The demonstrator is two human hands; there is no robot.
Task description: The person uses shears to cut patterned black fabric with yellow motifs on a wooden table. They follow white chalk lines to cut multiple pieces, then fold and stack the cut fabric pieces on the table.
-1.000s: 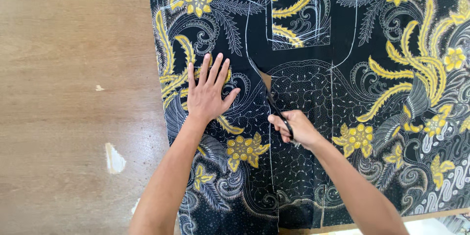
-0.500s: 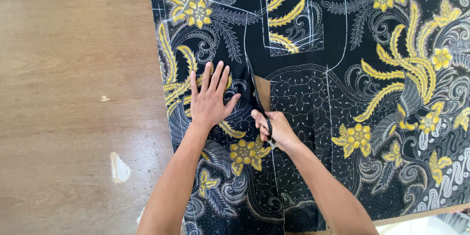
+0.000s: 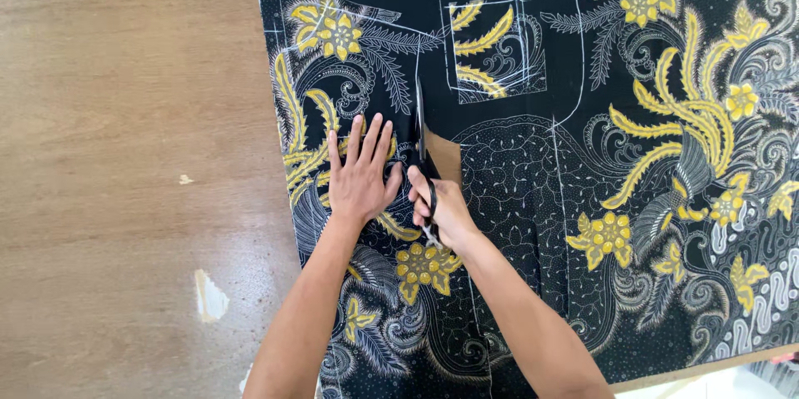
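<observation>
Wooden floor underneath, black fabric with yellow flowers spread across it; left hand lies flat on the cloth, fingers splayed; right hand just beside it grips black scissors, blades pointing up along a white chalk line; a chalked pocket outline sits beyond.

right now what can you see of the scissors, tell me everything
The scissors have dark handles and narrow blades that look like metal. The blades point away from the person, lying along a white chalk line on the black and yellow patterned fabric. The right hand grips the handles, hiding most of them. Just right of the blades the cloth has parted, showing the brown surface beneath. The left hand lies flat on the fabric close beside them, not touching the blades.
</observation>
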